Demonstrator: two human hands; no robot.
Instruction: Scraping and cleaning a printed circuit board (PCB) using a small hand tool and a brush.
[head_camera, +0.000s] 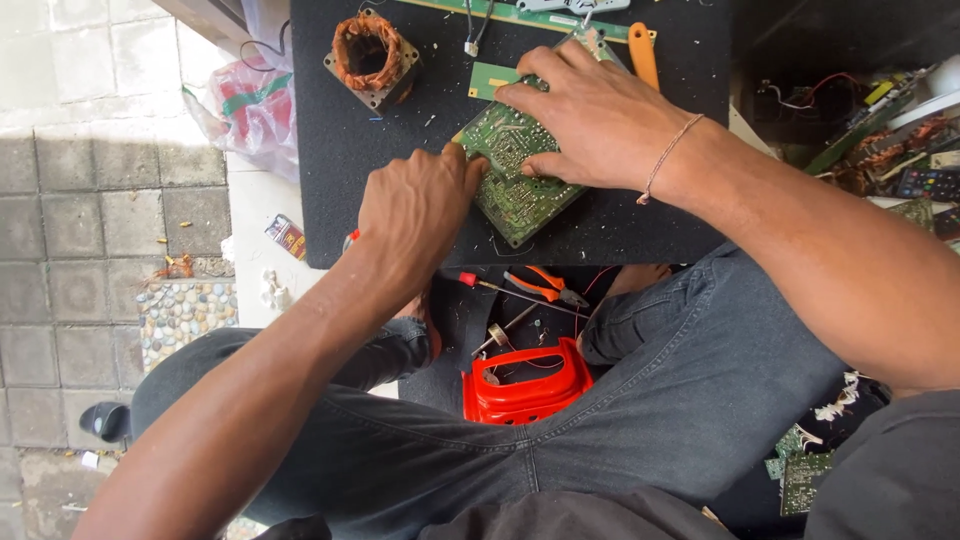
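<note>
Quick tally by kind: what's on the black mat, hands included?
Hands: 2, left hand closed in a fist at the board's edge, right hand flat on it
Green circuit board: 1
Small green board piece: 1
Copper coil: 1
Orange tool handle: 1
Total: 6

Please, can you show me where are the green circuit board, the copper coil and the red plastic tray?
green circuit board (520, 195): head view, on its bare lower part below the hands.
copper coil (345, 55): head view, on the left side of its winding.
red plastic tray (527, 397): head view, on its front wall.
</note>
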